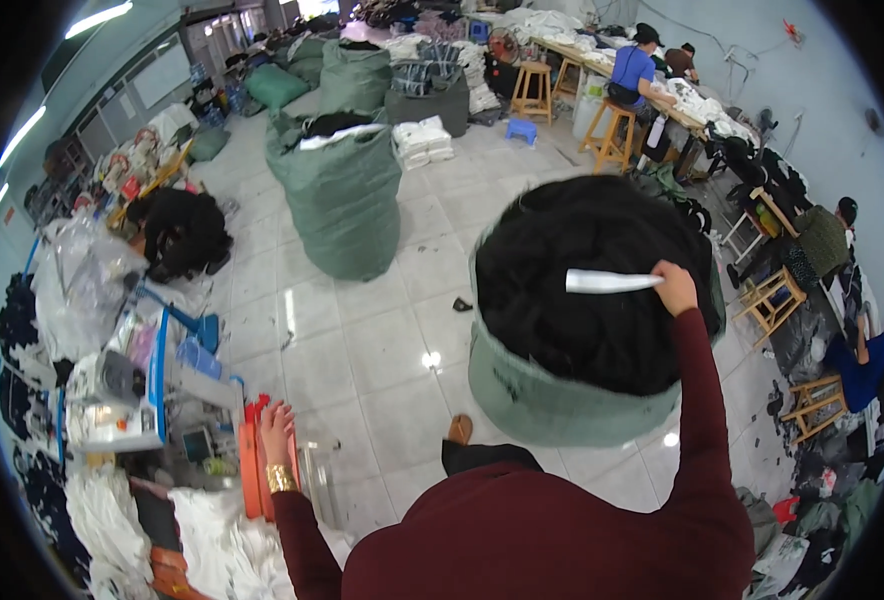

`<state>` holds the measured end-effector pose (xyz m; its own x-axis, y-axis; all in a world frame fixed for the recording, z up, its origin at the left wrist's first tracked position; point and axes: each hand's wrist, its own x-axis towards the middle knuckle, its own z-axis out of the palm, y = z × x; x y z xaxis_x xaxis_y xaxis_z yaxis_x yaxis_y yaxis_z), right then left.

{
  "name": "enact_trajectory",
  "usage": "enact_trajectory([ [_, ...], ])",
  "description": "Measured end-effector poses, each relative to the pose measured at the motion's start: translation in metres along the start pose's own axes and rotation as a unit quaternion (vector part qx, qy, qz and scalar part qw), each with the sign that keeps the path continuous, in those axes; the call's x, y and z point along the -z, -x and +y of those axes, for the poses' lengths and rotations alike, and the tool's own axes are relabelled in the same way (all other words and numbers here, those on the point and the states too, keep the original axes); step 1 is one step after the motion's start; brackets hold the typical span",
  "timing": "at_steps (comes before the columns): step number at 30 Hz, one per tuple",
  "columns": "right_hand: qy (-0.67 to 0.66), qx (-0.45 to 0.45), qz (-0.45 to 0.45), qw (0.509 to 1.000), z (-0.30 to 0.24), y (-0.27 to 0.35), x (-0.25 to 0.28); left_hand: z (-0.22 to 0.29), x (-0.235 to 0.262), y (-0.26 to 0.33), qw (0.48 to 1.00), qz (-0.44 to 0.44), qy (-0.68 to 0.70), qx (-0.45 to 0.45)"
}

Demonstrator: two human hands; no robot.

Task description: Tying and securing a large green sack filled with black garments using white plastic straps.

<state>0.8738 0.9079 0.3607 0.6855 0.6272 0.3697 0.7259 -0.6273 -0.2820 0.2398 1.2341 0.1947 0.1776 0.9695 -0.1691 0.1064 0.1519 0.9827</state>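
Note:
My right hand (677, 290) is closed on one end of a white strip, perhaps folded paper (607, 282). The strip points left over a heap of black cloth (572, 240). That cloth fills a big pale green sack (562, 405) standing on the floor in front of me. On the left, my left hand (278, 438) is held low with its fingers stretched out, at the edge of an orange-red upright panel (251, 465). A gold bracelet (281, 478) circles that wrist. Nothing shows in the left hand.
Another green sack (337, 200) stands ahead, with more behind it. A white and blue machine (117, 405) is at the left, above white cloth (217, 535). Someone in black (177, 230) crouches far left. Several people work along the right beside wooden stools (612, 135).

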Motion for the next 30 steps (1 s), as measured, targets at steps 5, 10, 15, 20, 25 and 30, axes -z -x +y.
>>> enact_trajectory([
  [5,-0.076,-0.139,0.182,0.97,0.066,-0.06,0.033,0.047,-0.049,-0.079,0.996,-0.055,-0.014,0.065],
  [10,0.017,-0.136,0.194,0.971,-0.001,-0.103,0.029,0.052,-0.093,-0.173,0.99,-0.086,-0.011,0.115],
  [15,0.172,-0.208,-0.082,0.959,0.017,-0.08,-0.046,0.084,-0.194,-0.296,0.951,-0.25,-0.126,0.131],
  [20,0.126,-0.288,-0.071,0.947,-0.011,-0.081,-0.036,0.117,-0.309,-0.44,0.917,-0.341,-0.197,0.068],
  [25,0.235,-0.43,0.047,0.87,-0.075,-0.064,-0.024,0.164,-0.469,-0.484,0.839,-0.51,-0.19,-0.004],
  [30,0.304,-0.541,0.187,0.762,-0.121,0.04,0.04,0.189,-0.607,-0.458,0.739,-0.647,-0.182,-0.049],
])
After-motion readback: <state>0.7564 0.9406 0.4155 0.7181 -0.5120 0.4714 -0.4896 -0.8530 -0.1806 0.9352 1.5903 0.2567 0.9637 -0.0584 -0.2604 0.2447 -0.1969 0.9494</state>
